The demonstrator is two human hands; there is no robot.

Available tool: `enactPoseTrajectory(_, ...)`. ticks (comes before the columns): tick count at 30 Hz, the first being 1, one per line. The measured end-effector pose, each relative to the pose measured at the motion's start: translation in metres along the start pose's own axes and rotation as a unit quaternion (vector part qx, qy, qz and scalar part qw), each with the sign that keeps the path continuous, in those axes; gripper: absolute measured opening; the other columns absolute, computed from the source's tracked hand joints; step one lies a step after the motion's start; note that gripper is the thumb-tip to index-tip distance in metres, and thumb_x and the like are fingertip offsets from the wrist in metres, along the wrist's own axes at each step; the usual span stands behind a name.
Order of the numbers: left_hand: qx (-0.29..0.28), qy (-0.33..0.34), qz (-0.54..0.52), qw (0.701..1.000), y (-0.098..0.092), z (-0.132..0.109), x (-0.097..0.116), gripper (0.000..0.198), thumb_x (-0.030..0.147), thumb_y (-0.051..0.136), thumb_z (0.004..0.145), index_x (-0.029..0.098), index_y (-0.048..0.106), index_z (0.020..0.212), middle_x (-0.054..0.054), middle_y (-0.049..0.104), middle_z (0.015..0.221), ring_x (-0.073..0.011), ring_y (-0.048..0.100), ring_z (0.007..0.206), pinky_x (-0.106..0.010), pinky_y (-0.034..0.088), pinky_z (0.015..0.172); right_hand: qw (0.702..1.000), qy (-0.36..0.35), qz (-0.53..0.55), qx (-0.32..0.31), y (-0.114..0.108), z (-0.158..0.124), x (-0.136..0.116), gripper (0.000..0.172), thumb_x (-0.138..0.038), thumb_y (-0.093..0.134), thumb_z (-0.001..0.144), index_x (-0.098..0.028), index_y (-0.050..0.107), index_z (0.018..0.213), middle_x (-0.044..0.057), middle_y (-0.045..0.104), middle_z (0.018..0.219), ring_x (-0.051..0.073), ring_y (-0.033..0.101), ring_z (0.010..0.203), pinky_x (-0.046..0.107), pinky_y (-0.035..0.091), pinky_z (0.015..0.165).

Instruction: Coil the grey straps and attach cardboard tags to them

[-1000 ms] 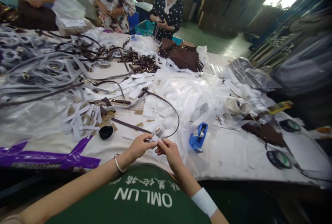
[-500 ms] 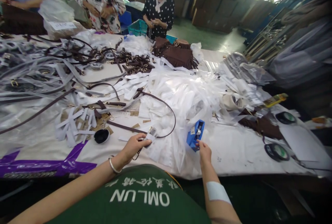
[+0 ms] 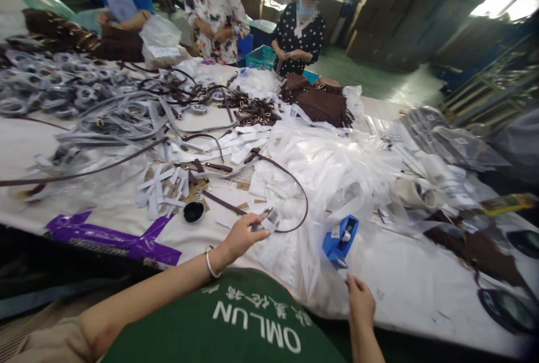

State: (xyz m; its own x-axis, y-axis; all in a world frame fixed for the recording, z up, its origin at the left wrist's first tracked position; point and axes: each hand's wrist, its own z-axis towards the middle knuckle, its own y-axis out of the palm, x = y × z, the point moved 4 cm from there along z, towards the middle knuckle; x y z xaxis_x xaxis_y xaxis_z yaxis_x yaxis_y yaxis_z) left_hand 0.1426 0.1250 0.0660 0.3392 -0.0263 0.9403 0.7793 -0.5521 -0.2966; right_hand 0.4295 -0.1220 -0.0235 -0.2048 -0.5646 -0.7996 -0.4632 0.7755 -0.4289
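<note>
My left hand [image 3: 246, 234] is closed in a pinch on the end of a dark brown strap, where a metal clip and a greyish-white wrap [image 3: 270, 220] show at the fingertips. The brown strap [image 3: 304, 192] loops away over the white plastic. To the right, a blue tape dispenser [image 3: 340, 239] lies tilted on the cloth. Just in front of it is my right hand [image 3: 361, 298], thumb and finger pressed together on what looks like a short piece of clear tape [image 3: 346, 274].
White strips [image 3: 162, 189] and a small black-topped round container [image 3: 193, 212] lie at left. Thin white plastic sheets [image 3: 320, 155] cover the middle. Farther off are brown fringed bags [image 3: 324, 106], coiled grey-wrapped straps [image 3: 54, 85] and several co-workers.
My right hand has drawn back from the blue tape dispenser toward my body. My left hand still grips the strap end. The whole view has swung left.
</note>
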Motion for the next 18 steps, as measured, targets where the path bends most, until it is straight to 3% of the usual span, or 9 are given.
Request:
enactPoseTrajectory(4,0.037,0.083,0.027,0.995,-0.009,-0.009,0.01,0.018,0.027,0.072,0.067,0.018,0.061,0.079,-0.005,0.063,0.097,-0.0217,0.055,0.098,-0.034,0.041,0.093,0.974,-0.042,0.065,-0.214,0.071,-0.059,-0.066,0.042,-0.058,0.071,0.058,-0.021,0.061,0.074,0.0,0.058,0.07,0.019,0.057,0.072,0.032,0.049,0.075)
enactPoseTrajectory(6,0.05,0.124,0.046,0.99,-0.012,-0.013,0.017,0.017,0.023,0.072,0.068,0.018,0.061,0.08,-0.006,0.062,0.096,-0.0223,0.053,0.099,-0.036,0.042,0.092,0.929,-0.072,0.08,-0.354,0.113,-0.098,-0.101,0.034,-0.052,0.07,0.069,-0.02,0.06,0.072,-0.002,0.055,0.065,0.015,0.053,0.068,0.028,0.046,0.071)
enactPoseTrajectory(8,0.074,0.16,0.074,0.981,-0.016,-0.017,0.023,0.014,0.021,0.07,0.07,0.018,0.06,0.079,-0.007,0.06,0.095,-0.0232,0.052,0.1,-0.038,0.042,0.092,0.897,-0.111,0.069,-0.422,0.145,-0.125,-0.13,0.033,-0.05,0.068,0.074,-0.019,0.059,0.069,-0.002,0.054,0.063,0.013,0.049,0.064,0.026,0.042,0.067)
enactPoseTrajectory(11,0.116,0.212,0.134,0.961,-0.026,-0.024,0.029,0.01,0.02,0.066,0.072,0.018,0.06,0.08,-0.009,0.058,0.096,-0.0254,0.05,0.104,-0.042,0.04,0.096,0.898,-0.17,-0.008,-0.405,0.17,-0.141,-0.149,0.038,-0.054,0.067,0.072,-0.018,0.057,0.064,-0.002,0.054,0.059,0.013,0.046,0.059,0.026,0.038,0.06)
enactPoseTrajectory(15,0.115,0.272,0.181,0.938,-0.031,-0.037,0.025,0.014,0.018,0.065,0.07,0.016,0.06,0.083,-0.01,0.058,0.095,-0.0272,0.049,0.107,-0.044,0.036,0.1,0.905,-0.207,-0.101,-0.359,0.181,-0.136,-0.137,0.044,-0.062,0.066,0.067,-0.018,0.061,0.066,0.0,0.058,0.058,0.017,0.052,0.061,0.027,0.041,0.059)
enactPoseTrajectory(17,0.116,0.25,0.152,0.949,-0.033,-0.038,0.013,0.016,0.018,0.068,0.066,0.016,0.06,0.08,-0.009,0.06,0.095,-0.0259,0.051,0.105,-0.04,0.038,0.098,0.906,-0.18,-0.1,-0.369,0.189,-0.128,-0.124,0.049,-0.064,0.068,0.062,-0.019,0.065,0.083,-0.001,0.06,0.056,0.019,0.056,0.062,0.028,0.044,0.061)
enactPoseTrajectory(18,0.12,0.209,0.115,0.964,-0.034,-0.037,0.004,0.019,0.02,0.071,0.063,0.015,0.061,0.078,-0.008,0.06,0.093,-0.0243,0.052,0.1,-0.037,0.04,0.094,0.906,-0.172,-0.089,-0.376,0.193,-0.124,-0.12,0.05,-0.064,0.069,0.059,-0.02,0.065,0.081,-0.001,0.059,0.055,0.019,0.056,0.06,0.028,0.045,0.061)
